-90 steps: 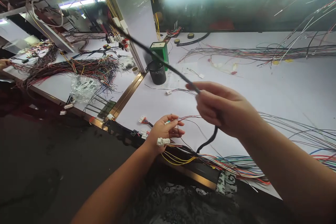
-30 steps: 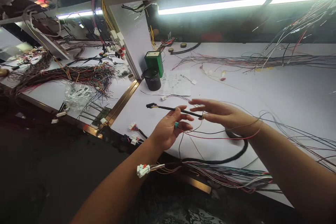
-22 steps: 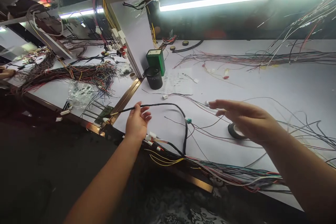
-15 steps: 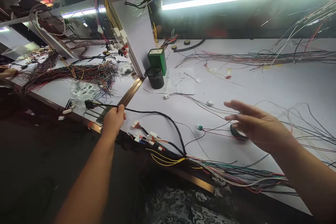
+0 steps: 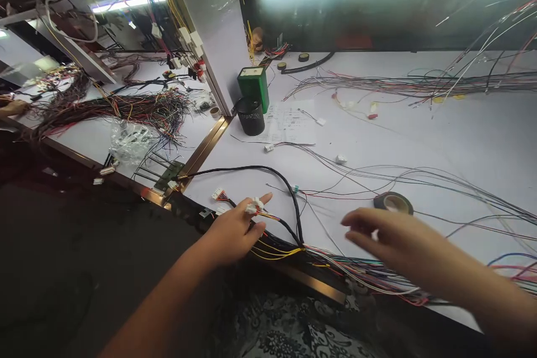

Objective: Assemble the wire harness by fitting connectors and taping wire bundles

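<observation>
My left hand (image 5: 235, 235) reaches over the front edge of the bench, thumb and fingers apart, at a white connector (image 5: 254, 207) with coloured wires. The connector overlaps the fingers; no firm grip shows. Beside it lies another white connector (image 5: 218, 194). A black sheathed cable (image 5: 268, 168) arcs from the wire bundle (image 5: 335, 265) to a dark green block with metal pins (image 5: 170, 174) at the bench edge. My right hand (image 5: 390, 238), slightly blurred, hovers over the bench with thumb and fingers apart and nothing visible between them. Just behind it lies a black tape roll (image 5: 393, 202).
A black mesh cup (image 5: 250, 117) and a green box (image 5: 254, 86) stand by the divider (image 5: 213, 33). A printed sheet (image 5: 291, 123) lies beside them. Loose wires (image 5: 377, 86) run along the back. At far left, another person's hand (image 5: 14, 107) touches a neighbouring bench.
My left hand has let go of the black cable and moved right to the white connector. The cable's end now rests at the pinned block. My right hand has shifted slightly left and down.
</observation>
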A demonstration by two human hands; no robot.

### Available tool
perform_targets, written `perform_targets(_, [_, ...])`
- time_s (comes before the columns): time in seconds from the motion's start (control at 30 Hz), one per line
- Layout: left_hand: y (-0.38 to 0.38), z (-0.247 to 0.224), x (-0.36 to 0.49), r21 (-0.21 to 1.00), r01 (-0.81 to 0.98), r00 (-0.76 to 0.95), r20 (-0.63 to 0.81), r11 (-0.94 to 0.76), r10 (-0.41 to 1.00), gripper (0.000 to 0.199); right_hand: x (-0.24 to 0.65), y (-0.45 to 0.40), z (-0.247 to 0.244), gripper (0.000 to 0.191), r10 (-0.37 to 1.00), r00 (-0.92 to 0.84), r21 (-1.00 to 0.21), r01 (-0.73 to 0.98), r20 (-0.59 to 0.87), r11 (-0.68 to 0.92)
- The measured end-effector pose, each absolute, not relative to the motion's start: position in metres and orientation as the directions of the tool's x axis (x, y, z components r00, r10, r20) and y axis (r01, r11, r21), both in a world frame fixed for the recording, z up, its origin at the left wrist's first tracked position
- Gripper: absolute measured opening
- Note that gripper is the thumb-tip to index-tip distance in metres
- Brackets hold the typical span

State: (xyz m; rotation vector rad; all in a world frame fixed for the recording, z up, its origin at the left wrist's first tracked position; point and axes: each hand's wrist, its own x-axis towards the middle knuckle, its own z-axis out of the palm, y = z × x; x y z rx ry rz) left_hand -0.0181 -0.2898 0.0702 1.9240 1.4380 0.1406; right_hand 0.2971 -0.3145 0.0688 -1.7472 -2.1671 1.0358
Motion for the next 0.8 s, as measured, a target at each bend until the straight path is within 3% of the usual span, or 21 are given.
perform_targets(0.1, [-0.293,0.091,-0.002,0.717,0.674,0.494,-0.256,-0.179,0.831,0.044,0.240,-0.329,0.051,0.044,0.884,-0.466,-0.562,0.740,-0.032,0.370])
perform_targets(0.27, [-0.283,0.101,0.013,0.842,0.469,0.751,-0.221,-0.266,0.622,0.036,0.206,-0.336,0.013,0.007,0.869,-0.467,-0.594,0.656,0.164,0.465])
perform_targets(0.37, [-0.261,0.081,0.018,0.801,0.563,0.559,-0.188,-0.203,0.807,0.039,0.214,-0.334,0.001,0.012,0.855,-0.461,-0.679,0.550,0.238,0.486])
perform_targets(0.4, [-0.251,0.072,0.021,0.752,0.622,0.462,-0.128,-0.218,0.877,0.038,0.217,-0.333,0.000,0.014,0.845,-0.472,-0.694,0.521,0.251,0.497])
perform_targets(0.47, [-0.233,0.055,0.030,0.631,0.696,0.463,-0.030,-0.342,0.886,0.038,0.220,-0.333,-0.001,0.016,0.825,-0.496,-0.707,0.480,0.270,0.520])
perform_targets(0.6, [-0.207,0.036,0.053,0.449,0.746,0.579,-0.073,-0.492,0.812,0.033,0.219,-0.334,-0.001,0.020,0.824,-0.496,-0.727,0.454,0.274,0.515])
perform_targets(0.67, [-0.201,0.036,0.058,0.463,0.719,0.616,-0.079,-0.518,0.784,0.022,0.218,-0.335,0.000,0.020,0.831,-0.491,-0.748,0.442,0.261,0.496])
perform_targets(0.8, [-0.200,0.050,0.049,0.627,0.631,0.610,-0.036,-0.458,0.792,0.016,0.222,-0.335,0.008,0.016,0.844,-0.498,-0.808,0.404,0.199,0.429])
